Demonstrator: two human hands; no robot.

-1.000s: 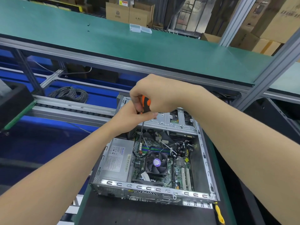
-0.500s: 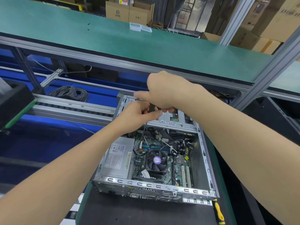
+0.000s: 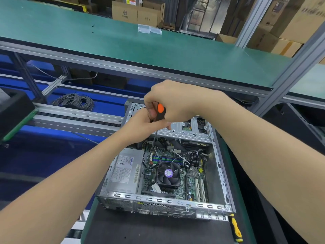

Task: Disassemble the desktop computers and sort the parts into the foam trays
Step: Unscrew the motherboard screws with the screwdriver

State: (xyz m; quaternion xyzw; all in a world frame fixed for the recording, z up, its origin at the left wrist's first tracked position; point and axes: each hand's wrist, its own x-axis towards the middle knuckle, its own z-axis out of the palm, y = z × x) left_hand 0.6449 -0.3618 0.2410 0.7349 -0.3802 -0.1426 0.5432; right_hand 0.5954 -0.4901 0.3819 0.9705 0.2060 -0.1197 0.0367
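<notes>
A black mat point(image 3: 158, 229) lies on the bench point(image 3: 87, 226). The open computer point(image 3: 158, 199) sits on it, a yellow screwdriver point(image 3: 235, 229) beside its corner. Two clear boxes point(image 3: 149, 29) rest on the green shelf point(image 3: 105, 41).

The right hand point(image 3: 177, 101) rolls back around the screwdriver point(image 3: 161, 111), so its orange handle, covered half a second ago, shows between the fingers again.

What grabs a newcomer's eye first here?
Both hands at centre: the right hand grips an orange-handled screwdriver, the left hand holds it too, shaft pointing down into the open grey metal desktop case. Inside sits a black cooling fan; a yellow-handled screwdriver lies by the case's near right corner.
</notes>
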